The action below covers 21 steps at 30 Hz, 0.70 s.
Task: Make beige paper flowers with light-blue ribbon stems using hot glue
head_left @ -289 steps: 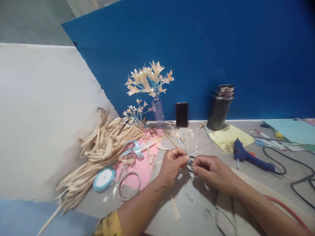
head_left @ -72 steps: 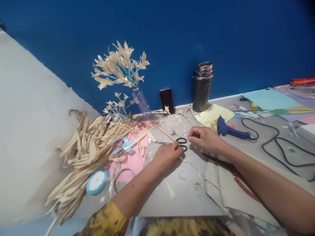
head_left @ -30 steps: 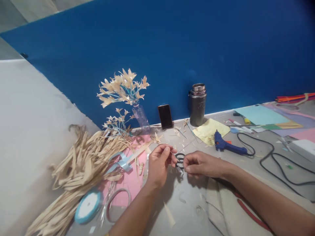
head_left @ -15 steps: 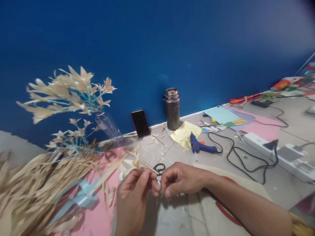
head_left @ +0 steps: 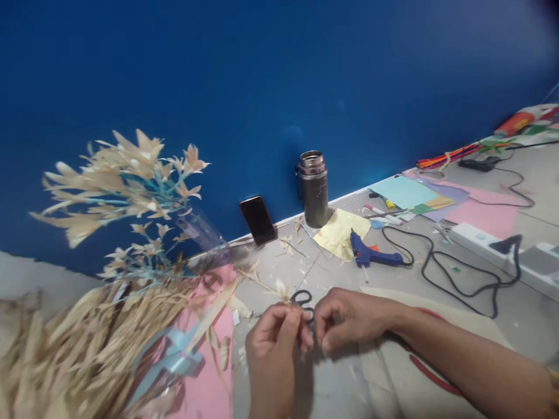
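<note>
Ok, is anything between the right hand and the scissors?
Nothing visible does. The scissors lie on the table just beyond the curled fingers of the right hand. The left hand, pinching a thin flower stem, sits beside that path, not across it.

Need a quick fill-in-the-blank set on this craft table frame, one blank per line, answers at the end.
1. The pale flower is pinched by its thin stem in the person's ____ hand.
2. Black ____ lie on the table just beyond the right hand.
3. The glue gun beside the yellow sheet is ____ in colour.
4. A dark ____ leans on the wall, left of the metal flask.
Missing words: left; scissors; blue; phone.
</note>
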Available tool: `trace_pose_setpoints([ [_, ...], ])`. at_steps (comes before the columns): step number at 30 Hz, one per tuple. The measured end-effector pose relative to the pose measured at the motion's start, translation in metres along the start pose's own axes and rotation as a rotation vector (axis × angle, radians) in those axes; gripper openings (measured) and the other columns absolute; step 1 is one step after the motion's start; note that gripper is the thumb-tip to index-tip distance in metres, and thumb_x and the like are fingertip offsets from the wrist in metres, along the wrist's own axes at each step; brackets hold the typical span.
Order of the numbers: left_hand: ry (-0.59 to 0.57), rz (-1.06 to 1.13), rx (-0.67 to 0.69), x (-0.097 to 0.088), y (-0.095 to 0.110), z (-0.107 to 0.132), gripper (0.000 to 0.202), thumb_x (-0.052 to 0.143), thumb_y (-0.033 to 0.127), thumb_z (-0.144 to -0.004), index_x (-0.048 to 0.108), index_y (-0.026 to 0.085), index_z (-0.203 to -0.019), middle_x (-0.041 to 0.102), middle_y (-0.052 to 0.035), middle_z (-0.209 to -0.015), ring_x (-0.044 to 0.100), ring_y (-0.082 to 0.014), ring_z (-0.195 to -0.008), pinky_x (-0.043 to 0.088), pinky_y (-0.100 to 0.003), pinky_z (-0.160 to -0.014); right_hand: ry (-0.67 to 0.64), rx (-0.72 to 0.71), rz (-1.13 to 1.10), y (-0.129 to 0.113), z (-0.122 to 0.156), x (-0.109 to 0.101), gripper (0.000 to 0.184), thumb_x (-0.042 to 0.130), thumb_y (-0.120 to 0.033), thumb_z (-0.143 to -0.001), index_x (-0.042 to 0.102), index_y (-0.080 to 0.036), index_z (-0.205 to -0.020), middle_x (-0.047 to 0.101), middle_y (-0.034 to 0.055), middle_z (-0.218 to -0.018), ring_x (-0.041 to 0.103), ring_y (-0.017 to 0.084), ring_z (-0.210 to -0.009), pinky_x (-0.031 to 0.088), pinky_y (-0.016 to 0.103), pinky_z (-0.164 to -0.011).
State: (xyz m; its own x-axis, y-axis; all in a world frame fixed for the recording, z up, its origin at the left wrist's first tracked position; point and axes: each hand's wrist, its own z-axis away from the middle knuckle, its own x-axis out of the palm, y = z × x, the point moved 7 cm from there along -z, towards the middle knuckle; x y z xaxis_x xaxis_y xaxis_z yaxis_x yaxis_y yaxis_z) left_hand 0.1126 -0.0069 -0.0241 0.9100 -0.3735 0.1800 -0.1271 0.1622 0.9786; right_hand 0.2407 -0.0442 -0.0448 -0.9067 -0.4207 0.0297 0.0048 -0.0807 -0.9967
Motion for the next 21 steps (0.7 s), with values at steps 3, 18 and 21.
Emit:
trace_pose_setpoints([
  [3, -0.05, -0.1, 0.008, 0.007, -0.01, 0.006, 0.025, 0.068, 0.038, -0.083, 0.068, 0.015, -0.074, 0.061, -0.0011, -0.057, 0.054, -0.0107, -0.052, 0.043, -0.021, -0.053, 0.042, -0.024, 0.038, -0.005, 0.0, 0.0, 0.019, 0.078, -0.031, -0.075, 0.072, -0.013, -0.075, 0.074, 0.0048, -0.082, 0.066, 0.016, -0.075, 0.049, 0.024, -0.071],
  [18, 0.209, 0.052, 0.161, -0.027, 0.003, -0.01, 0.022, 0.058, 0.035, -0.091, 0.052, 0.019, -0.078, 0.057, 0.0043, -0.06, 0.052, -0.0079, -0.048, 0.042, -0.019, -0.051, 0.633, -0.049, 0.31, -0.03, 0.024, -0.059, 0.03, 0.053, -0.049, -0.089, 0.061, -0.02, -0.085, 0.044, -0.0053, -0.054, 0.038, 0.011, -0.05, 0.031, 0.025, -0.048],
  [21, 0.096, 0.019, 0.078, -0.007, -0.018, -0.002, 0.023, 0.057, 0.037, -0.091, 0.053, 0.018, -0.08, 0.057, 0.0039, -0.057, 0.05, -0.0077, -0.045, 0.04, -0.019, -0.047, 0.679, 0.002, 0.329, -0.025, 0.027, -0.06, 0.033, 0.058, -0.053, -0.086, 0.064, -0.021, -0.083, 0.046, -0.0045, -0.056, 0.038, 0.011, -0.049, 0.03, 0.024, -0.047],
])
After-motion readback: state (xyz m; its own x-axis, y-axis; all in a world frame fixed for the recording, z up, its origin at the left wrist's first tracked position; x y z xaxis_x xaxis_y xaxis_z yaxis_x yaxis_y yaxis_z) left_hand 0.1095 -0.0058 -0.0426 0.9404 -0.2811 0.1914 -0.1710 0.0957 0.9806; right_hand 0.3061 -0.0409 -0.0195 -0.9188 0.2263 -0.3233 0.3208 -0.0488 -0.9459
